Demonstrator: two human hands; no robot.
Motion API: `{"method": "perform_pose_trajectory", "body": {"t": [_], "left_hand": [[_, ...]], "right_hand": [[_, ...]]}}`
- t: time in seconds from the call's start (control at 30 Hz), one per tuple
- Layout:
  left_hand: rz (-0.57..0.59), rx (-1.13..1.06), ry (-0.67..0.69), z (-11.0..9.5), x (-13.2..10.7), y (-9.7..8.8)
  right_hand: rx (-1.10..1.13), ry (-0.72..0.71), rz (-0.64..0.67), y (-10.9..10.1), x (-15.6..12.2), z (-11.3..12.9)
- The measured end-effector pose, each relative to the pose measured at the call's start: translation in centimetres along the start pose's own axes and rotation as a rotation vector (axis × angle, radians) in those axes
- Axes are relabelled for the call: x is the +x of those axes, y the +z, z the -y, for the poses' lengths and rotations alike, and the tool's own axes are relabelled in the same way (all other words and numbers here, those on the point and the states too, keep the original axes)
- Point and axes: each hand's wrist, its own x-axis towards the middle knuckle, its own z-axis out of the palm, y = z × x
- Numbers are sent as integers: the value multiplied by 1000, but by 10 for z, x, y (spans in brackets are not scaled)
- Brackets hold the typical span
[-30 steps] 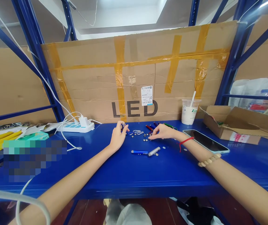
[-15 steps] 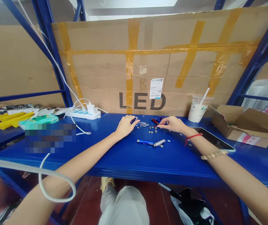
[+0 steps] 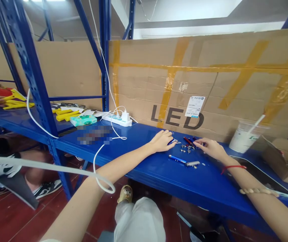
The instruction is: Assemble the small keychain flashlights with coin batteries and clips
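My left hand (image 3: 161, 141) rests on the blue shelf (image 3: 139, 158), fingers curled around a small blue pen-light whose tip shows at its right. My right hand (image 3: 209, 148) lies palm down to the right, fingertips pinched over a scatter of small metal parts (image 3: 186, 148) and red and blue pen-lights (image 3: 188, 139). Between the hands, nearer me, lie a blue tube (image 3: 177, 158) and a silver tube (image 3: 193, 163) end to end. A red string and a bead bracelet circle my right wrist.
A taped cardboard sheet marked LED (image 3: 204, 90) stands behind. A white power strip (image 3: 117, 119) with charger and cable, a green packet (image 3: 83, 120) and yellow items (image 3: 65, 115) lie left. A plastic cup with straw (image 3: 242, 137), a phone (image 3: 262, 174) and an open carton (image 3: 282, 158) sit right. Another person's legs show lower left.
The view has swung left, so the hands now sit right of centre. Both hands stay at the same spot on the shelf by the small parts.
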Motion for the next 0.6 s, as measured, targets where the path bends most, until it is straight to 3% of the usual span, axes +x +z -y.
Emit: {"method": "perform_pose_trajectory", "body": {"t": [0.1,0.2,0.33,0.5,0.6], "left_hand": [[-51,0,-62,1,0,-7],[-148,-54,-221,-1,2,-17],[-215,-132,-422,-6,8,-19],[-168,-173,-530,-14,11,0],[-93,-207,-521,-15,5,6]], "right_hand": [[11,-68,-8,0,-1,15],[27,-159,27,3,2,28],[127,-155,35,8,8,32],[280,-111,-21,5,4,22],[407,-63,-116,1,1,27]]}}
